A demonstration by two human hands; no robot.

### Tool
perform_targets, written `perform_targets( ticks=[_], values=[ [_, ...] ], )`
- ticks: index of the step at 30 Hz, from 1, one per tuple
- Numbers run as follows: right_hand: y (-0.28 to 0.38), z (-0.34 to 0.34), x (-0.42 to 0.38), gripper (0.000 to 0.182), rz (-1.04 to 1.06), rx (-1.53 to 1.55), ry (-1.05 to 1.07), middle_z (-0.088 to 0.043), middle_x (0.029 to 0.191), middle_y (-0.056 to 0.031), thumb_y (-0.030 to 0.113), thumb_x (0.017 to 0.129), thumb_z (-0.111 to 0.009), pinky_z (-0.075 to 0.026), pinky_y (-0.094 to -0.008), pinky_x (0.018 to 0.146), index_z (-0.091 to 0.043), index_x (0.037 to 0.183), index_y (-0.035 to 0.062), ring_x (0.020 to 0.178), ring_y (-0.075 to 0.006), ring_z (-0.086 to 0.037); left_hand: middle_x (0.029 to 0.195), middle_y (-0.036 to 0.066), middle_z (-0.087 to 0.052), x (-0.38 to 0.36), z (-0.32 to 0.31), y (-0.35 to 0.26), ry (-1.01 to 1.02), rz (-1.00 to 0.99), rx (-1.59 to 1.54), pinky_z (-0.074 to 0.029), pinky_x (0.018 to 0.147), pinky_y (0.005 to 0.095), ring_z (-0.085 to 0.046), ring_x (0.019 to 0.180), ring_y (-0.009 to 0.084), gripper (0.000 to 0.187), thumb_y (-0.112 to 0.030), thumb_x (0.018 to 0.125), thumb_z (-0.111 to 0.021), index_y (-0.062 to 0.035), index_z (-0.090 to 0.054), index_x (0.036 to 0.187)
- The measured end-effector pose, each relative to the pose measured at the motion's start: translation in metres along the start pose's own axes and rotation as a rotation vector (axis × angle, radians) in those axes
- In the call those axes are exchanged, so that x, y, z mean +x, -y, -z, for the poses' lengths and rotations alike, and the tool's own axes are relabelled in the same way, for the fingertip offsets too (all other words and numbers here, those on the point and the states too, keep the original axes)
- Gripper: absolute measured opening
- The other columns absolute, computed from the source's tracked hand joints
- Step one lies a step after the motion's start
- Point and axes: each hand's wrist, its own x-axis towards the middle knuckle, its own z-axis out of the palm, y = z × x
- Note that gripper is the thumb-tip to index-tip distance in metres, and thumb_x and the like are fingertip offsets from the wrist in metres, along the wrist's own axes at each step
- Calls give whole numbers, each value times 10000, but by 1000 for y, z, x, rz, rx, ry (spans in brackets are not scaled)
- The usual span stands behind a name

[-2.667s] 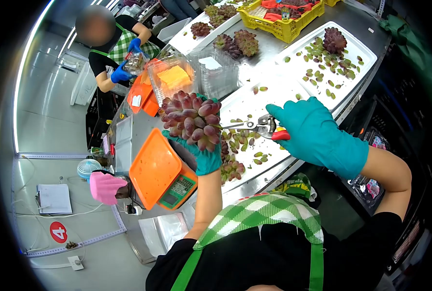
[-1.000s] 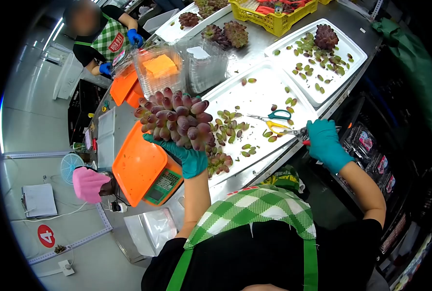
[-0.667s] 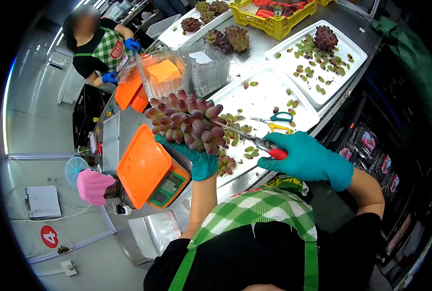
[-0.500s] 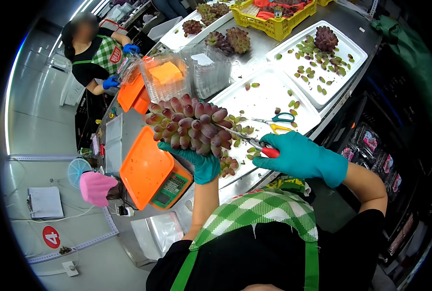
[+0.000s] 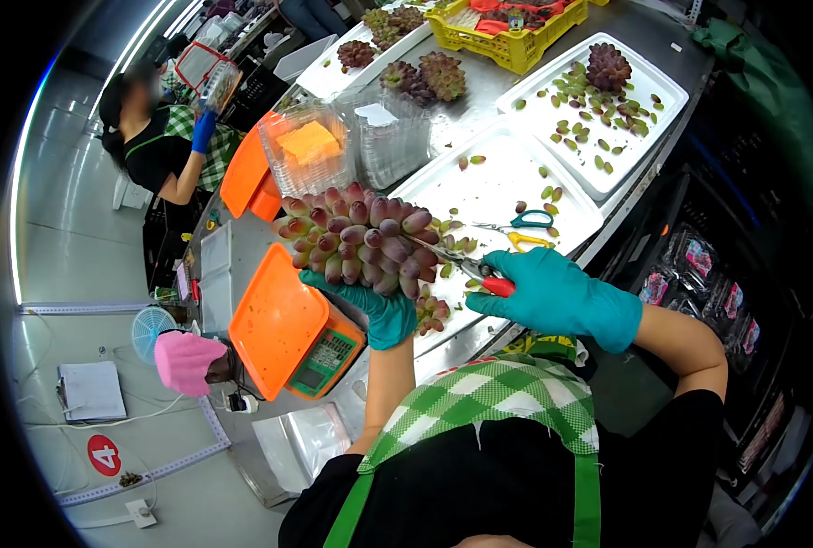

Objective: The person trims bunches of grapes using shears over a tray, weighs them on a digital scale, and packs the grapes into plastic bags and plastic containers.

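Observation:
A large purple-green succulent rosette (image 5: 361, 236) rests in my left hand (image 5: 381, 313), gloved in teal, whose fingers curl under it. My right hand (image 5: 552, 297), also in a teal glove, is closed on red-handled pliers or cutters (image 5: 493, 280), their metal tips reaching the rosette's right side among its leaves. Beneath lies a white tray (image 5: 424, 187) with loose leaves and a smaller rosette (image 5: 432, 312). Teal-and-yellow-handled scissors (image 5: 527, 224) lie on that tray.
An orange scale (image 5: 283, 320) stands left of my left hand, with clear plastic boxes (image 5: 383, 137) beyond. Another white tray (image 5: 607, 173) holds a rosette and leaves. A yellow crate (image 5: 516, 50) is at the back. Another person (image 5: 155, 151) stands at the upper left.
The person at the upper left has turned and raised a clear container. My right hand and the tool have shifted slightly left. My left hand still holds the rosette in nearly the same place.

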Motion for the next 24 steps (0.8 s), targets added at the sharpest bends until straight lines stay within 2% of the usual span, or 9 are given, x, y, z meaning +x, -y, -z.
perform_targets(
  ticks=[4, 7, 9, 10, 12, 15, 21, 22, 24],
  values=[
    [-3, 2, -3, 536, 20, -19, -26, -580, 722, -178, 540, 758, -502, -460, -414, 644, -528, 942, 37, 707, -340, -582, 1311, 140, -304, -2, 0, 1, 59, 10, -91, -246, 1017, 410, -324, 1198, 270, 664, -554, 839, -261, -79, -244, 1302],
    [2, 10, -9, 535, -19, -66, -17, -571, 688, -178, 509, 751, -543, -456, -402, 626, -535, 985, 28, 667, -332, -579, 1297, 129, -323, -3, 3, 2, -12, 90, 177, -277, 997, 400, -347, 1172, 265, 655, -553, 846, -260, -86, -243, 1305],
    [0, 11, -11, 545, -34, -103, -57, -567, 674, -180, 494, 744, -565, -453, -396, 618, -533, 1019, 24, 647, -328, -578, 1203, 88, -393, -5, 26, 2, -203, -210, 772, -307, 971, 383, -397, 1098, 248, 530, -481, 869, -320, -88, -333, 1223],
    [-3, 12, -13, 554, -32, -114, -101, -566, 673, -180, 494, 740, -570, -454, -396, 617, -529, 1032, 26, 645, -327, -578, 1172, 78, -407, -6, 32, 2, -264, -418, 1467, -315, 966, 373, -410, 1076, 244, 481, -448, 875, -344, -92, -350, 1198],
    [-11, 12, -17, 470, 26, -173, -257, -563, 666, -143, 469, 738, -570, -448, -396, 586, -537, 948, 50, 639, -313, -568, 1152, 73, -421, -2, 36, 0, -312, -575, 2152, -325, 961, 350, -428, 1058, 233, 410, -382, 885, -366, -98, -356, 1181],
    [-20, 21, -12, 447, 46, -205, -328, -565, 696, -134, 418, 728, -603, -448, -392, 596, -531, 977, 53, 650, -303, -570, 1183, 85, -420, 6, 26, -7, -326, -423, 2124, -332, 963, 307, -441, 1072, 215, 359, -287, 899, -359, -102, -327, 1205],
    [-20, 24, -4, 534, 373, -445, -571, -547, 733, -101, 290, 664, -690, -428, -361, 560, -492, 1118, 91, 619, -266, -550, 1207, 88, -406, 12, 13, 0, -103, -68, 418, -327, 981, 351, -404, 1133, 212, 429, -394, 914, -251, -107, -312, 1227],
    [-16, 23, -4, 524, 398, -456, -594, -548, 712, -93, 284, 662, -696, -429, -346, 552, -497, 1115, 113, 605, -259, -548, 1220, 90, -397, 15, 12, 1, 132, 1, -31, -323, 985, 350, -396, 1143, 221, 437, -400, 913, -245, -108, -302, 1233],
    [-18, 19, 0, 530, 363, -243, -540, -549, 729, -97, 275, 657, -702, -429, -340, 559, -493, 1116, 110, 622, -254, -550, 879, -9, -418, 13, 1, 1, 65, 41, -370, -330, 669, 229, -384, 773, 97, 197, -314, 898, -293, -163, -405, 959]
  ],
)
